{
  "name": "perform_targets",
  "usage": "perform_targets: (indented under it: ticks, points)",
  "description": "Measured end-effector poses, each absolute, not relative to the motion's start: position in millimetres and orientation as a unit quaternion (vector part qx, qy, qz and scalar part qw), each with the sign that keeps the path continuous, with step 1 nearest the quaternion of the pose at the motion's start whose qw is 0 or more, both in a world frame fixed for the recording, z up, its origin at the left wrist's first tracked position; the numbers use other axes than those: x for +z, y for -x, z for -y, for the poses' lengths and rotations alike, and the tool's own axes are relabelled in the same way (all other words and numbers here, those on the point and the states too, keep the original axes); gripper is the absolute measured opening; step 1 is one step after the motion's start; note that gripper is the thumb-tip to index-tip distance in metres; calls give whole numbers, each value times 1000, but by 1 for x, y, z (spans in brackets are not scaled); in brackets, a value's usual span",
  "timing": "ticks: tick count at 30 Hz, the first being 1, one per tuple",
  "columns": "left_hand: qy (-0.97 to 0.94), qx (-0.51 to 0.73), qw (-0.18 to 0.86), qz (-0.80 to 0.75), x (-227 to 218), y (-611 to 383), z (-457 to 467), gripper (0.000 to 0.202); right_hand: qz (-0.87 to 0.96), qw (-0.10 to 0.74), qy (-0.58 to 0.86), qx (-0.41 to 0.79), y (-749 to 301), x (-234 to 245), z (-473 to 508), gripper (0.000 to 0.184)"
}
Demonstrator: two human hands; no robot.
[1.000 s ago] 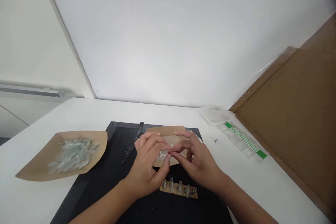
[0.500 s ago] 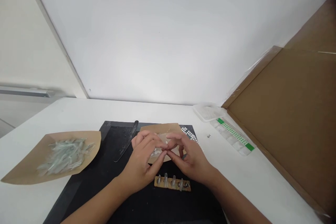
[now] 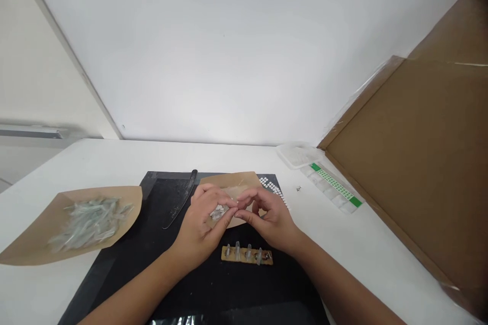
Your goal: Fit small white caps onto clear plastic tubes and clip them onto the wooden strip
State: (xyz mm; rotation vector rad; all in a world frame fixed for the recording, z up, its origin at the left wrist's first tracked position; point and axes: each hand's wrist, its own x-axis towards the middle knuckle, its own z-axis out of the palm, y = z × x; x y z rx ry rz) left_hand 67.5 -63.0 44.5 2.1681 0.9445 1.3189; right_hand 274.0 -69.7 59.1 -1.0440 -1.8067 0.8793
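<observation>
My left hand (image 3: 208,216) and my right hand (image 3: 267,213) meet at their fingertips above the black mat (image 3: 263,299). Both are closed in a pinch, and whatever sits between the fingers is too small to make out. Behind them lies a brown paper tray (image 3: 217,179) with small whitish pieces (image 3: 218,212), partly hidden by the hands. Just below the hands rests a small tan strip (image 3: 247,260) with several clear upright pieces standing along it and a dark spot at its right end.
To the left, a brown paper tray (image 3: 34,236) holds many clear, greenish slivers (image 3: 93,221). A dark curved file (image 3: 186,195) lies on the mat. White dots (image 3: 272,185) show at the mat's right edge. Farther right are a clear case with a green-striped label (image 3: 337,185) and cardboard (image 3: 412,162).
The view has shifted slightly, so everything sits a little higher and farther left. My hands keep their fingertips pinched together, with only small finger motion.
</observation>
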Motion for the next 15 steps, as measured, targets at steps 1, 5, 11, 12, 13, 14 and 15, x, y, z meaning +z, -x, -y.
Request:
perform_targets:
  ticks: [1,5,11,12,13,14,15]
  points:
    - [-781,474,223,-340,44,-67,63,8,721,425,424,346,-273,59,69,17]
    - [-776,471,236,-348,44,-66,63,11,725,428,431,325,-272,56,67,11]
    - [-755,485,262,-355,43,-66,62,13,736,438,424,294,-273,52,68,9]
    - [-753,488,263,-354,43,-66,62,14,737,439,427,286,-273,52,69,10]
    - [-752,491,262,-352,43,-66,62,15,737,440,429,281,-273,51,69,10]
    - [-753,494,258,-349,43,-66,63,15,737,440,432,278,-274,51,70,10]
    - [-756,496,253,-345,43,-66,63,16,736,440,434,278,-273,51,71,10]
